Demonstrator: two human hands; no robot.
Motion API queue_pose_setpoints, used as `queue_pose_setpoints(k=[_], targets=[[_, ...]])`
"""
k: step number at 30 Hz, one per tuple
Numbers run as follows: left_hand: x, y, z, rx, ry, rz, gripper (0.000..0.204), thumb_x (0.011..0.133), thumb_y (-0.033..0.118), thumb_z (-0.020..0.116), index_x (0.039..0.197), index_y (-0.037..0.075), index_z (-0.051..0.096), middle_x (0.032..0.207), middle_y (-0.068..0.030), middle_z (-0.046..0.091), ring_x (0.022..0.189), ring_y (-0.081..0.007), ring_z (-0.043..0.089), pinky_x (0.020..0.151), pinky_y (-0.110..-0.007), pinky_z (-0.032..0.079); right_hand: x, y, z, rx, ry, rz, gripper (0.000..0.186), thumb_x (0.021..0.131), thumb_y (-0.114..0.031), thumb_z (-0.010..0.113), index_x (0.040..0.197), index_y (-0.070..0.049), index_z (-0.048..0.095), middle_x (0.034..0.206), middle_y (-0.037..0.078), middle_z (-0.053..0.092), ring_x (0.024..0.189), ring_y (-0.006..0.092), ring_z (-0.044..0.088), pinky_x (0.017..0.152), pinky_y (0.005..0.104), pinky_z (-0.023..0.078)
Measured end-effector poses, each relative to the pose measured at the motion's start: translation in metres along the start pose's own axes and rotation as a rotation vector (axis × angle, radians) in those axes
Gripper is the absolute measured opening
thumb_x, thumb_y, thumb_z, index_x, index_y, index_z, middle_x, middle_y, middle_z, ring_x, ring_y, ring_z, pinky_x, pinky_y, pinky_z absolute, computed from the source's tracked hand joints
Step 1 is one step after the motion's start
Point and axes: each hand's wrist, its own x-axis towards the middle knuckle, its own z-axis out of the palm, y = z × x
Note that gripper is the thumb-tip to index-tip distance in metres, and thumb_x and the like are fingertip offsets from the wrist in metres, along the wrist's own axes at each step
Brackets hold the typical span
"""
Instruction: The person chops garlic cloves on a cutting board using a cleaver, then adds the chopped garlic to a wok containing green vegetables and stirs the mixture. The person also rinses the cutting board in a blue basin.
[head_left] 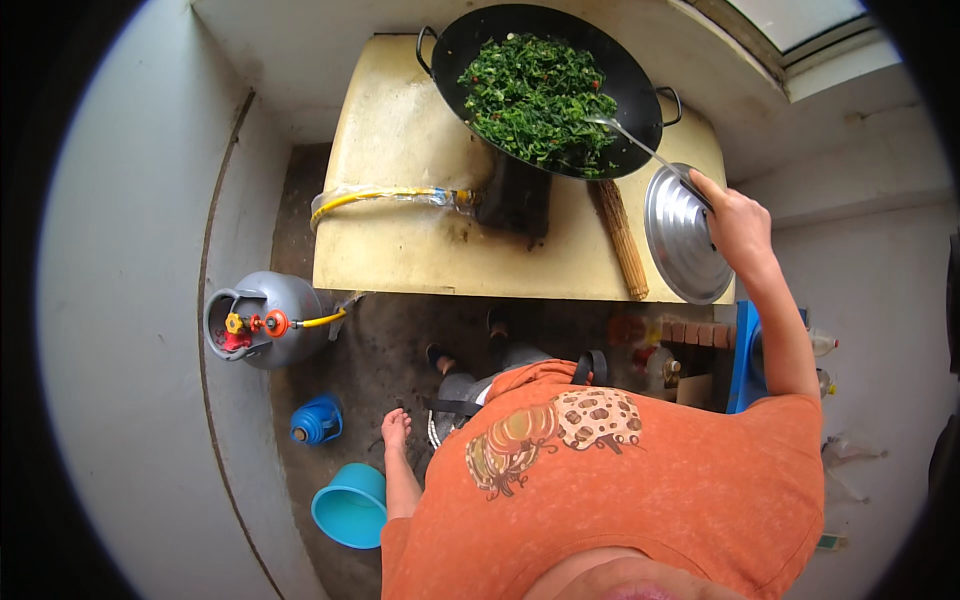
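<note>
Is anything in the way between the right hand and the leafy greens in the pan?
No, nothing I can see: the right hand holds a metal utensil that crosses the rim of the black wok to the greens. The silver lid lies outside the wok.

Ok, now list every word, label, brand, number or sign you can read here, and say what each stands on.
No text can be read anywhere in this picture.
Orange shirt: printed pumpkin-like shapes, no lettering seen.
Wok, metal utensil and lid: no lettering seen.
Gas cylinder: no legible marking.
Bottles at the right: too small and blurred to read.
Green-and-white thing: too small to read.
</note>
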Motion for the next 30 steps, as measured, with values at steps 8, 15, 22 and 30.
queue_pose_setpoints(k=[8,15,22,30], targets=[[0.008,0.003,-0.015,0.094,-0.038,-0.068,0.014,0.096,0.016,0.056,0.107,0.009,0.06,0.087,-0.0022,0.065,0.068,-0.0103,0.061,0.048,-0.022,0.044,0.092,-0.043,0.072,0.262,-0.14,0.243,0.049,0.083,-0.003,0.048,0.128,-0.024,0.054,0.102,0.018,0.067,0.103,0.0336,0.062,0.085,0.0454,0.05],[0.026,0.015,-0.021,0.251,-0.14,-0.079,0.016,0.096,0.013,0.054,0.11,0.01,0.061,0.09,-0.0023,0.066,0.07,-0.0096,0.063,0.051,-0.022,0.047,-0.007,-0.091,0.022,0.057,-0.182,0.02,0.06,0.079,-0.003,0.055,0.136,-0.02,0.049,0.074,0.017,0.063,0.07,0.0327,0.066,0.06,0.0414,0.052],[0.059,0.093,-0.017,0.425,-0.259,0.051,0.013,0.096,0.015,0.054,0.107,0.011,0.061,0.087,-0.002,0.065,0.068,-0.0101,0.061,0.049,-0.022,0.044,0.036,-0.101,0.028,0.317,-0.121,0.227,0.02,0.081,-0.012,0.058,0.101,-0.009,0.063,0.083,0.015,0.068,0.079,0.0306,0.068,0.062,0.0445,0.054],[0.047,0.12,0.016,0.619,-0.457,0.101,0.016,0.097,0.019,0.054,0.11,0.012,0.059,0.096,-0.0006,0.066,0.079,-0.0129,0.064,0.06,-0.024,0.05,-0.069,-0.155,0.048,0.65,0.557,0.061,0.042,0.073,-0.026,0.073,0.107,-0.01,0.055,0.088,0.006,0.053,0.08,0.0223,0.056,0.062,0.0356,0.041]])
